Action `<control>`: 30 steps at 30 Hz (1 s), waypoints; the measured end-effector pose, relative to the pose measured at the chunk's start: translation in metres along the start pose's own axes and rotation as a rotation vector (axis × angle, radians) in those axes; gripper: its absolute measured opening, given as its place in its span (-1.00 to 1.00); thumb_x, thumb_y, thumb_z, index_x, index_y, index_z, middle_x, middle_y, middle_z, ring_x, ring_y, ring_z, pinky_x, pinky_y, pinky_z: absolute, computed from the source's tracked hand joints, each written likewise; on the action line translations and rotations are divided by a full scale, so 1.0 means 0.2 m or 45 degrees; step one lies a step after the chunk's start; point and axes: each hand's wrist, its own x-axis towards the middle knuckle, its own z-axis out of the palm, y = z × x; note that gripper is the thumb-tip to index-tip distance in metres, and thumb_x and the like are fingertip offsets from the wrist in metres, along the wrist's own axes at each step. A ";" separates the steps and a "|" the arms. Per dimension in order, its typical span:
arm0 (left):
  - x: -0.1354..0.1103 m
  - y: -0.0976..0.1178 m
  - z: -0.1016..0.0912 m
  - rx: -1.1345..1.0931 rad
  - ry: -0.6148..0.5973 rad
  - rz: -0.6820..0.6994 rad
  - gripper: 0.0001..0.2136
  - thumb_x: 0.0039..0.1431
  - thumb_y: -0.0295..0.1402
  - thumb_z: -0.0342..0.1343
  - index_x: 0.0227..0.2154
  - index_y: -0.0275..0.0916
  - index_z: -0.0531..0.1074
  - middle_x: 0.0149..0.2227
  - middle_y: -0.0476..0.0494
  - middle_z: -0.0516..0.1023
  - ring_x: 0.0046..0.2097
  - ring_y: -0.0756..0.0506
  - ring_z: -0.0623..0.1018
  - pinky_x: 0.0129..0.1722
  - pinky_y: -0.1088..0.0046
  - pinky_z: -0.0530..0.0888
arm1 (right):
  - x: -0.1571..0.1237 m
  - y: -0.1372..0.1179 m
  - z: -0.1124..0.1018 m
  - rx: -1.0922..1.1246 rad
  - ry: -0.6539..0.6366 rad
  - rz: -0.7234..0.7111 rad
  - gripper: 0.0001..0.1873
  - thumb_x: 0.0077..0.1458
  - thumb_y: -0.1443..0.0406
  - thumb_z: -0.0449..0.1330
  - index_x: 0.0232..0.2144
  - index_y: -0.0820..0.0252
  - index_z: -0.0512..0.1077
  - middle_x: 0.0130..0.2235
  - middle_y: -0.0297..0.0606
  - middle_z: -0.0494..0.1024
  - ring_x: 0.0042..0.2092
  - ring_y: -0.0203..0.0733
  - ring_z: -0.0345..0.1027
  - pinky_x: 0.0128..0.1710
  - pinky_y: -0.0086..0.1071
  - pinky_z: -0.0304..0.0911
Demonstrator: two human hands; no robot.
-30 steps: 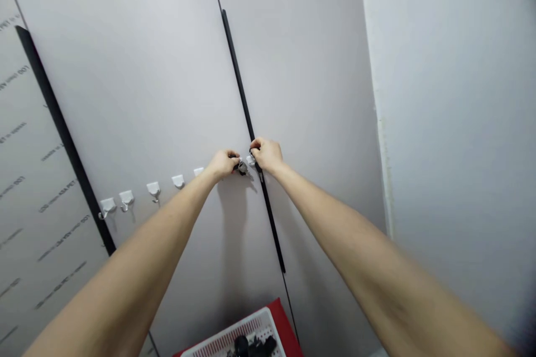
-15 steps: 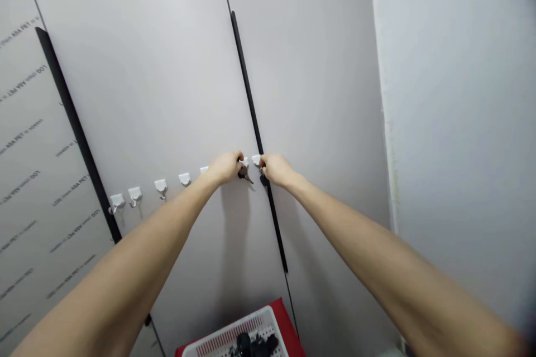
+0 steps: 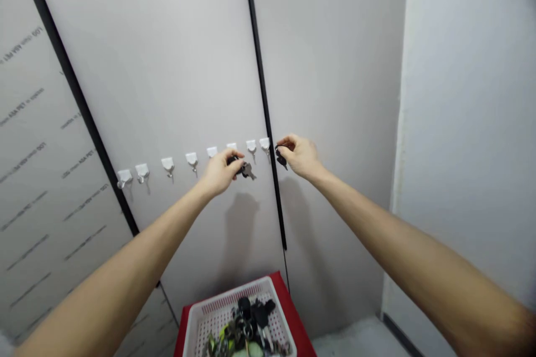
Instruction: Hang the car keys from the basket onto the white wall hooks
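My left hand [image 3: 223,170] is closed on a bunch of keys [image 3: 248,169], the metal blades sticking out to the right past the fingertips. Between the thumb and fingers of my right hand [image 3: 300,155] are dark keys [image 3: 282,159], held just right of the long black door handle [image 3: 268,106]. A row of white hooks [image 3: 191,159] is fixed across the cabinet door. The two rightmost, a hook [image 3: 251,146] and another hook [image 3: 264,145], sit between my hands with nothing hanging on them. My left hand partly covers one hook [image 3: 231,146].
Below my hands, a white plastic basket [image 3: 193,318] full of keys and keyrings [image 3: 247,326] stands on a red surface [image 3: 299,329]. A second black handle [image 3: 75,89] runs down the left door. A pale wall [image 3: 464,122] closes off the right side.
Both hands have drawn away from the rightmost hooks with keys still in them, the right hand moving to the right. The view has tilted down, showing more of the basket.
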 end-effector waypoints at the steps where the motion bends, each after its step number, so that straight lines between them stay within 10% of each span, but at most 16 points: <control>1: -0.10 -0.05 0.03 -0.027 -0.082 0.002 -0.81 -0.11 -0.36 -0.10 -0.37 -0.27 0.26 -0.55 0.01 0.33 -0.63 0.13 0.27 -0.58 0.61 0.26 | -0.07 0.01 0.01 0.058 -0.109 0.015 -0.84 -0.20 0.35 0.00 -0.47 0.22 0.32 -0.49 -0.34 0.41 -0.46 -0.39 0.23 -0.42 -0.50 0.13; 7: -0.73 -0.42 0.25 -0.031 -0.395 -0.230 -0.81 -0.09 -0.38 -0.13 -0.36 -0.27 0.28 -0.53 0.00 0.37 -0.53 0.07 0.32 -0.50 0.57 0.27 | -0.68 0.11 0.29 0.345 -0.799 0.219 -0.87 -0.23 0.36 0.02 -0.51 0.27 0.29 -0.53 -0.34 0.38 -0.51 -0.41 0.20 -0.50 -0.53 0.12; 12: -1.02 -0.63 0.33 0.148 -0.404 -0.311 -0.82 -0.08 -0.42 -0.14 -0.39 -0.21 0.30 -0.40 -0.02 0.41 -0.36 0.02 0.36 -0.35 0.54 0.25 | -1.06 0.13 0.55 0.340 -1.036 0.230 -0.87 -0.23 0.38 -0.01 -0.52 0.26 0.29 -0.58 -0.37 0.36 -0.53 -0.40 0.17 -0.52 -0.53 0.09; 25: -1.18 -0.84 0.33 0.087 -0.262 -0.509 -0.88 -0.20 -0.43 -0.04 -0.50 -0.26 0.31 -0.39 -0.07 0.39 -0.31 -0.01 0.33 -0.29 0.49 0.21 | -1.22 0.10 0.73 0.040 -0.932 0.174 -0.88 -0.22 0.32 -0.01 -0.63 0.24 0.30 -0.50 -0.24 0.37 -0.43 -0.28 0.20 -0.38 -0.43 0.06; 30: -0.94 -0.72 0.16 -0.677 -0.218 -0.854 -0.65 -0.10 -0.10 -0.23 -0.72 -0.28 0.17 -0.69 -0.01 0.30 -0.63 0.07 0.28 -0.61 0.57 0.17 | -1.02 -0.08 0.75 0.717 -0.992 0.746 -0.51 -0.12 -0.02 -0.25 -0.79 0.20 0.10 -0.75 -0.39 0.16 -0.69 -0.38 0.04 -0.64 -0.45 0.00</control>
